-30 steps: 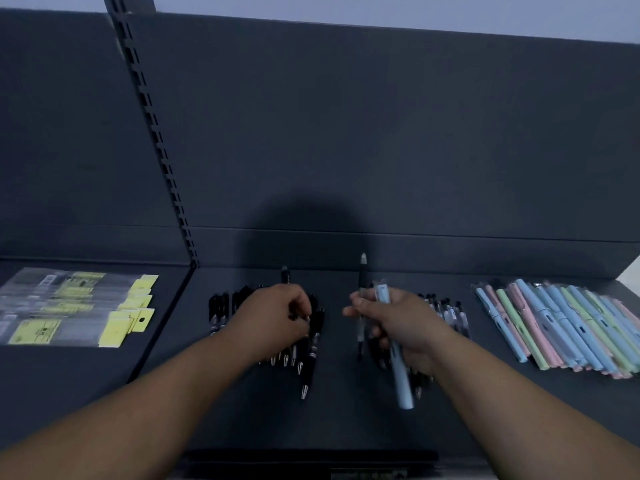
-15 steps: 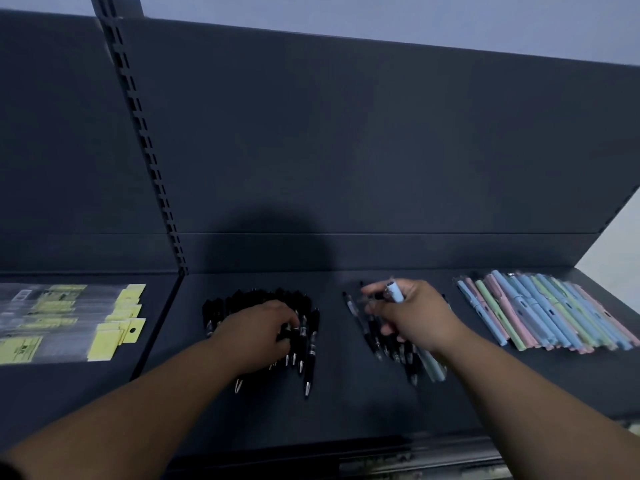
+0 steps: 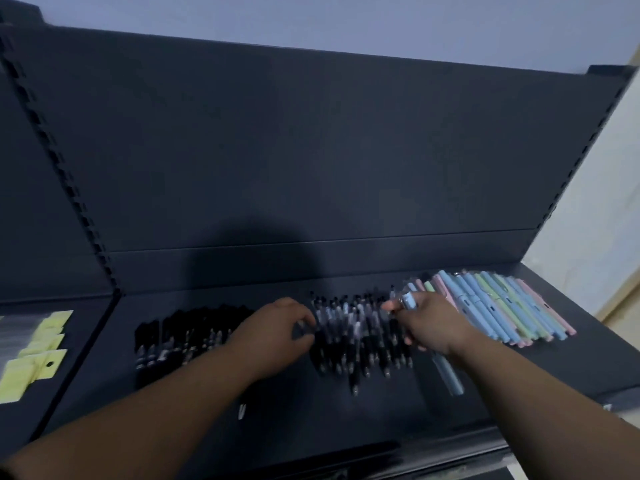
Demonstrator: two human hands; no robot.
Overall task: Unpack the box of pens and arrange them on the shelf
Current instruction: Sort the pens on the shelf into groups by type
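While the right hand (image 3: 433, 323) grips one light blue pen (image 3: 450, 379), the left hand (image 3: 277, 327) curls its fingers against the clear pens (image 3: 360, 337), grasp unclear. Three pen groups lie on the shelf (image 3: 311, 417): black pens (image 3: 194, 334), clear ones, pastel pens (image 3: 502, 310). Yellow-tagged packets (image 3: 34, 355) sit far left, uncountable through blur.

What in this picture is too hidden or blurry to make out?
- Head view: blur smears the middle pens; no print readable.
- Whether the left hand grips a pen: hidden by its fingers.
- The right hand hides the middle of the blue pen.
- The yellow tags are cut by the left edge.
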